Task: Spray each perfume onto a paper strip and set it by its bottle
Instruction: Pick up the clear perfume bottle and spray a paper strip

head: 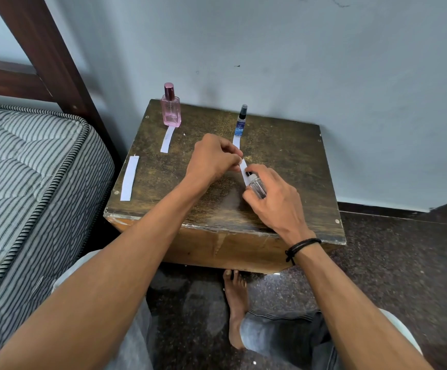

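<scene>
Table (284, 156): left grip (211, 158) pinches strip (243, 166), right grip (278, 204) holds bottle (257, 186).

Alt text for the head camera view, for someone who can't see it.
Over a wooden table, the right hand aims a clear spray bottle at a paper strip pinched by the left hand. Behind, a pink bottle and a blue bottle each have a strip in front; a spare strip lies at the table's left edge.

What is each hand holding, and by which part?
The left hand pinches a paper strip at its upper end. The right hand holds a clear spray bottle round its body.
</scene>
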Tool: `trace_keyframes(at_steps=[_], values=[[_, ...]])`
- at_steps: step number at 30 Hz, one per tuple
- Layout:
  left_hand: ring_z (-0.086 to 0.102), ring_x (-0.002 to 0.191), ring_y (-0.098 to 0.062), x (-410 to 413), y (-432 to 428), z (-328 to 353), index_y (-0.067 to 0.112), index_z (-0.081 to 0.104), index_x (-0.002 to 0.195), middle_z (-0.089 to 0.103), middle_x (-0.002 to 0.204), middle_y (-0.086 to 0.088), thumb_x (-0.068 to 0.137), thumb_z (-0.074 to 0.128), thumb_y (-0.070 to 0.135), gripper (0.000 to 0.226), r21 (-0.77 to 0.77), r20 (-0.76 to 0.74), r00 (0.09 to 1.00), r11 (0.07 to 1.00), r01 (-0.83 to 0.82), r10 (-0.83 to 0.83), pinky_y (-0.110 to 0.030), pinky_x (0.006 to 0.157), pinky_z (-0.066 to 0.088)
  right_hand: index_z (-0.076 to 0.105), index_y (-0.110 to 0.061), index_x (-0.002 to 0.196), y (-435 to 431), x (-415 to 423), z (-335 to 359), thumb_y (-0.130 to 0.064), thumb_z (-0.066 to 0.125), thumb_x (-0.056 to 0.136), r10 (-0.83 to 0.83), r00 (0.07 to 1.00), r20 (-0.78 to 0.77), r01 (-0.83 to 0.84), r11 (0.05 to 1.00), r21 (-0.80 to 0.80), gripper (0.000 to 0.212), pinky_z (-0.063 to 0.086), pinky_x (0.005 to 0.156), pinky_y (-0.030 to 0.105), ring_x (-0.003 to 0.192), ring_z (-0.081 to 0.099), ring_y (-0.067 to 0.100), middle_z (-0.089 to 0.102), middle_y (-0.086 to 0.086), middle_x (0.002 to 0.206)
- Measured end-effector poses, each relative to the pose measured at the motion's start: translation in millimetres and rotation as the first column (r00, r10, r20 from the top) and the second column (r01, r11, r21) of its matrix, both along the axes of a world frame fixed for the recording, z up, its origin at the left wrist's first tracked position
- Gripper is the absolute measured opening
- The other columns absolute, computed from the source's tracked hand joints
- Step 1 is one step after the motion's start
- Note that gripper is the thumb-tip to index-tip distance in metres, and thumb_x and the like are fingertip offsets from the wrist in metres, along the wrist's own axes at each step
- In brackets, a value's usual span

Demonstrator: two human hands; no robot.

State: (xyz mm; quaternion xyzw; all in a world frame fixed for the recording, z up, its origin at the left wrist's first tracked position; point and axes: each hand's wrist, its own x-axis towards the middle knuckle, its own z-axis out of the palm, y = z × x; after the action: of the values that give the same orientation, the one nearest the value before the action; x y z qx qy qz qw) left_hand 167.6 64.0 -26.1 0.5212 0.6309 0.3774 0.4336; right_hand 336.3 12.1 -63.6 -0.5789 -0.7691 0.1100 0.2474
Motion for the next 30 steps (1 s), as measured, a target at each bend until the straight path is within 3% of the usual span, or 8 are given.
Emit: trace_keyframes(at_steps=[9, 12, 15, 19, 23, 30], values=[[0.077, 0.071, -0.021, -4, 2, -1, 0.003, 0.078, 0.085, 0.076, 0.082, -0.010, 0.083, 0.075, -0.003, 0.008, -0.029, 0.048, 0.999, 0.999, -0.014, 0.016, -0.037, 0.077, 0.064, 0.057, -0.033, 0.129, 0, 3, 1, -0.030, 0.064, 0.089, -0.033, 0.995, -0.099, 0.031, 0.999, -0.021, 0.040, 0.042, 0.066, 0.029, 0.081, 0.061, 0.018, 0.067, -0.008, 0.118], [0.076, 0.069, -0.021, -5, 3, -1, 0.003, 0.078, 0.085, 0.076, 0.083, -0.011, 0.082, 0.075, -0.004, 0.008, -0.029, 0.049, 0.999, 0.999, -0.019, 0.020, -0.037, 0.075, 0.064, 0.056, -0.034, 0.131, 1, 4, 5, -0.031, 0.064, 0.091, -0.068, 0.979, -0.192, 0.061, 0.997, -0.045, 0.041, 0.042, 0.064, 0.028, 0.076, 0.057, 0.011, 0.067, -0.011, 0.107], [0.076, 0.069, -0.020, -5, 3, -2, 0.003, 0.078, 0.084, 0.076, 0.083, -0.010, 0.083, 0.075, -0.003, 0.007, -0.031, 0.051, 0.998, 0.999, -0.022, 0.024, -0.036, 0.075, 0.064, 0.052, -0.033, 0.132, 1, 6, 6, -0.029, 0.065, 0.090, -0.069, 0.975, -0.213, 0.056, 0.996, -0.064, 0.045, 0.039, 0.056, 0.027, 0.064, 0.051, 0.007, 0.057, -0.016, 0.079], [0.077, 0.071, -0.018, -6, 3, -1, 0.004, 0.078, 0.085, 0.076, 0.084, -0.008, 0.083, 0.076, -0.002, 0.007, -0.026, 0.044, 0.999, 0.999, -0.024, 0.026, -0.035, 0.075, 0.064, 0.047, -0.034, 0.131, 1, 4, 6, -0.030, 0.067, 0.086, -0.047, 0.982, -0.186, 0.031, 0.996, -0.085, 0.049, 0.040, 0.055, 0.029, 0.061, 0.049, 0.010, 0.050, -0.010, 0.071], [0.076, 0.069, -0.016, -7, 2, 2, 0.005, 0.078, 0.087, 0.076, 0.083, -0.007, 0.084, 0.076, -0.001, 0.007, -0.013, 0.028, 0.999, 1.000, -0.024, 0.024, -0.032, 0.074, 0.064, 0.052, -0.037, 0.122, 0, 2, 5, -0.033, 0.068, 0.084, -0.018, 0.991, -0.135, 0.005, 0.995, -0.101, 0.041, 0.035, 0.056, 0.028, 0.061, 0.051, 0.005, 0.054, -0.016, 0.071], [0.076, 0.068, -0.017, -16, 4, 4, 0.006, 0.078, 0.086, 0.077, 0.083, -0.006, 0.082, 0.077, 0.001, 0.006, 0.001, 0.028, 0.999, 0.999, -0.033, 0.033, -0.030, 0.074, 0.063, 0.057, -0.035, 0.118, 1, 5, 10, -0.038, 0.068, 0.084, 0.004, 1.000, 0.004, -0.003, 0.992, -0.129, 0.036, 0.037, 0.060, 0.031, 0.069, 0.053, 0.016, 0.046, -0.023, 0.070]])
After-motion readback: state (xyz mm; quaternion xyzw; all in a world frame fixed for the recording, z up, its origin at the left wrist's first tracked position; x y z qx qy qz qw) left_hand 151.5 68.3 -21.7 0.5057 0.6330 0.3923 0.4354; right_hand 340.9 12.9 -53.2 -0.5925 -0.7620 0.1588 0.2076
